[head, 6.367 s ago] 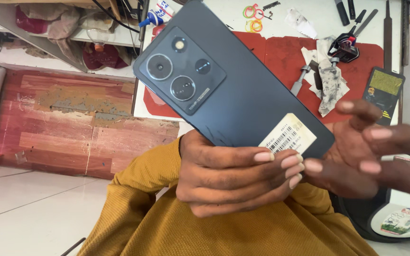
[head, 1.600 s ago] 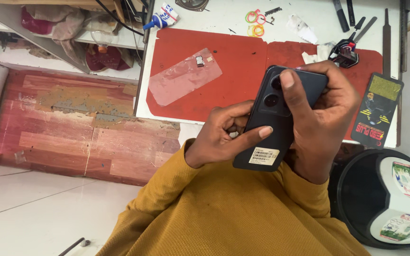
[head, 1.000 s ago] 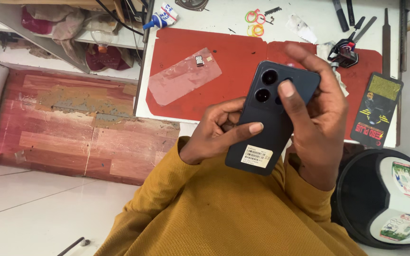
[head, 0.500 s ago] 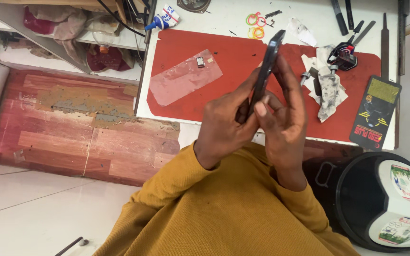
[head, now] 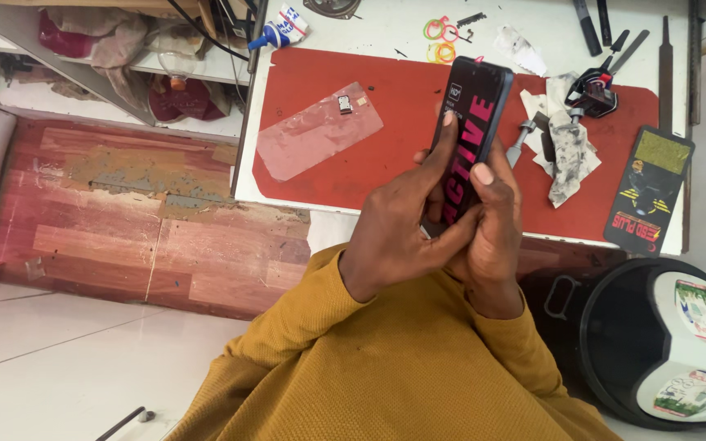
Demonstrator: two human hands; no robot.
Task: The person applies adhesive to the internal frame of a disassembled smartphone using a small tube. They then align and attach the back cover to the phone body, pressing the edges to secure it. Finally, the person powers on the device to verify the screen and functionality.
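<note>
both your left hand point(head: 398, 224) and right hand point(head: 492, 220) clasp the dark phone point(head: 471, 131) screen-up over the red mat point(head: 353, 155), its sticker unpeeled, tools untouched.

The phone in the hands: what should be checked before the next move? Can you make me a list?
1. Both hands grip the phone: ok, left hand and right hand wrap its lower half.
2. Screen side faces up: ok, a film with pink lettering shows.
3. Film lying flat, no bubbles: cannot tell.
4. Room on the red mat below: ok, bare mat beside the clear plastic sheet.
5. Dirty cloth kept off the phone: ok, it lies apart, to the right.
6. Left fingers pressing the phone's edge: ok.
</note>
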